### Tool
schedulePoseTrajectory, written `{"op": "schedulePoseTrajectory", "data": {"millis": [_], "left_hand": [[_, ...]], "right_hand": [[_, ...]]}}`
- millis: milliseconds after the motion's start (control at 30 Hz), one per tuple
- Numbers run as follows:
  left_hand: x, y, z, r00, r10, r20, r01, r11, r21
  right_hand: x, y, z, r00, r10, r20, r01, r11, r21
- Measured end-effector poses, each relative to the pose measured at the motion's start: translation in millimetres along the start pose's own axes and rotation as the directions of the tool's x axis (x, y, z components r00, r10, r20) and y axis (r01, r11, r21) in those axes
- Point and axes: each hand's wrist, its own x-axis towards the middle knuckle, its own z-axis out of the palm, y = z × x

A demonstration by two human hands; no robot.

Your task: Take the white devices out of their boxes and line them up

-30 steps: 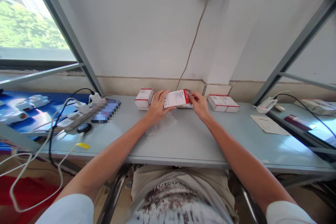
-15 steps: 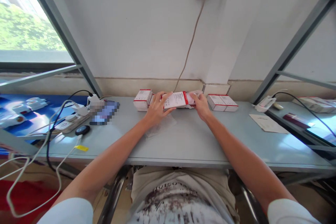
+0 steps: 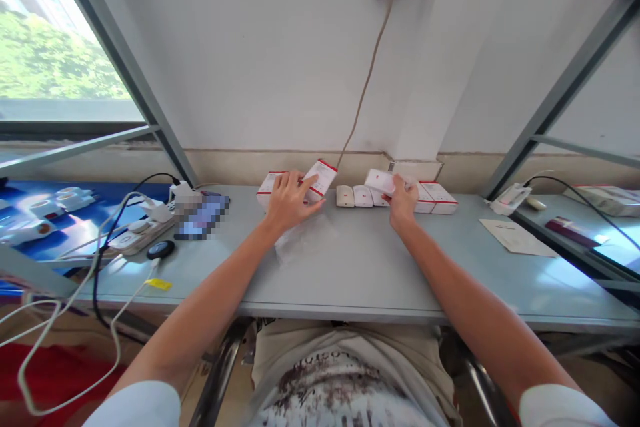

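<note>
Left hand (image 3: 289, 201) — fingers half-spread, gripping carton (image 3: 323, 180) left of white row (image 3: 362, 197); right hand (image 3: 404, 200) — fingers pinching white piece (image 3: 380, 181) at row's right end.

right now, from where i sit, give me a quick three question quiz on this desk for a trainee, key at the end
1. True or false: the paper lies to the right of both hands.
2. What does the right hand hold: (a) a phone, (b) a white item, (c) a cable?
3. Fill the gap: the left hand holds a tilted ___ with red edges.

Key: 1. True. 2. b. 3. box.
</note>
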Motion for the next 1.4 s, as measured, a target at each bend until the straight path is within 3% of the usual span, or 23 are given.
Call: {"op": "schedulePoseTrajectory", "data": {"millis": [133,367,500,633,833,1067,1167,1300,1400], "left_hand": [[-0.2,-7.0,3.1,0.989,-0.149,-0.007,0.149,0.982,0.113],[-8.1,-11.9,15.5,0.973,-0.230,0.036,0.230,0.973,0.011],[-10.1,-10.9,12.2,0.958,-0.288,-0.013,0.288,0.955,0.073],[-9.3,-12.7,6.9,0.931,-0.364,0.003,0.361,0.925,0.117],[-4.9,-20.7,8.7,0.928,-0.369,0.046,0.359,0.921,0.149],[3.3,-41.6,0.5,0.907,-0.406,0.111,0.402,0.914,0.060],[4.8,-51.2,0.8,0.869,-0.488,0.078,0.488,0.872,0.027],[5.1,-59.8,4.1,0.765,-0.643,0.032,0.644,0.762,-0.071],[4.9,-62.9,4.8,0.714,-0.699,0.049,0.699,0.704,-0.126]], "right_hand": [[1.8,2.9,-0.9,1.000,-0.012,0.019,0.012,1.000,-0.017],[2.1,5.1,-1.3,0.999,-0.006,0.046,0.007,1.000,-0.024],[3.2,5.2,-1.2,0.999,0.003,0.045,0.000,0.998,-0.059],[2.0,5.1,-0.1,0.998,0.005,0.065,0.000,0.998,-0.068],[-0.8,4.2,1.4,0.998,0.019,0.062,-0.016,0.999,-0.038],[-3.7,4.2,2.5,0.997,0.013,0.071,-0.009,0.998,-0.054],[-3.7,4.9,2.5,0.996,0.008,0.085,-0.003,0.999,-0.048],[-3.0,5.6,1.9,0.996,-0.001,0.090,0.006,0.998,-0.056],[-3.7,5.0,1.6,0.995,0.001,0.098,0.005,0.998,-0.066]]}}
